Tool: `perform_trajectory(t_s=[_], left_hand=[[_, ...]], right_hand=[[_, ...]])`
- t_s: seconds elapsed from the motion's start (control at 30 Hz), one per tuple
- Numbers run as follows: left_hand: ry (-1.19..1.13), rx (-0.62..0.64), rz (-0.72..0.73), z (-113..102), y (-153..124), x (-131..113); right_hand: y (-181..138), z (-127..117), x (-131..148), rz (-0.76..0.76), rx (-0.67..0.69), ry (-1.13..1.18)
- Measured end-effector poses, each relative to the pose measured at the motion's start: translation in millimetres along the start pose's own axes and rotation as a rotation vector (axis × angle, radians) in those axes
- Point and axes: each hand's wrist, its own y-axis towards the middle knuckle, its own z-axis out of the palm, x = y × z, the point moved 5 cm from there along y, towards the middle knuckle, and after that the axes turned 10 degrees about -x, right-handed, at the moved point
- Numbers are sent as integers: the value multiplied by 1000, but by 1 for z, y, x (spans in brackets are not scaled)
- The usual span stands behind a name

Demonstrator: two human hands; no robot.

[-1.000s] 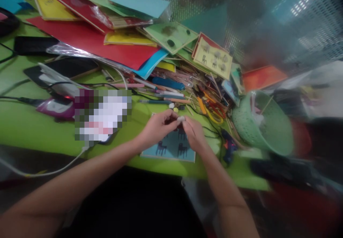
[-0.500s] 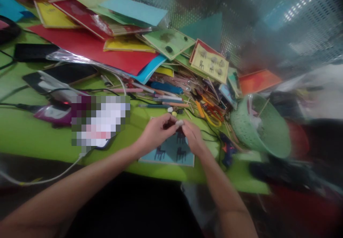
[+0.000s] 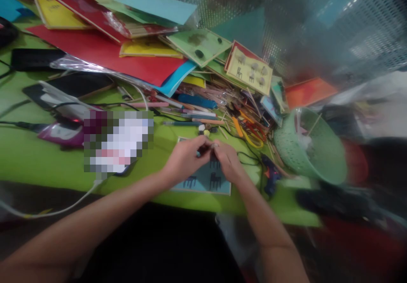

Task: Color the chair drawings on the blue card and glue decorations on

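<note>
My left hand (image 3: pixel 187 158) and my right hand (image 3: pixel 229 161) meet fingertip to fingertip above a blue card (image 3: pixel 202 184) with dark chair pictures on it. Pinched between both hands' fingers is a small whitish lump (image 3: pixel 215 144), mostly covered by the fingertips; it looks soft like clay, but its kind is unclear. Just beyond the fingers lie small white, yellow and dark balls (image 3: pixel 204 129) on the green tabletop (image 3: pixel 143 158). The upper part of the card is hidden under my hands.
Pens (image 3: pixel 184 124), orange-handled scissors (image 3: pixel 251 138) and thin sticks clutter the far side. A dark glue gun (image 3: pixel 270 175) and a green basket (image 3: pixel 286 155) stand right. To the left lie a blurred-out phone (image 3: pixel 119 143), a purple device (image 3: pixel 59 135) and cables. Coloured cards (image 3: pixel 152 68) pile behind.
My fingers have closed in further over the whitish lump, so less of it shows. My left hand has shifted slightly right, covering more of the left chair picture.
</note>
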Motion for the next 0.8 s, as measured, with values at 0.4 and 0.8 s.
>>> perform_trajectory(t_s=[0.4,0.8], left_hand=[[-170,25,-98,-2,3,0],[-222,23,-131,-2,3,1]], right_hand=[[0,1,-2,-15,23,25],[-1,-1,2,-20,-9,70]])
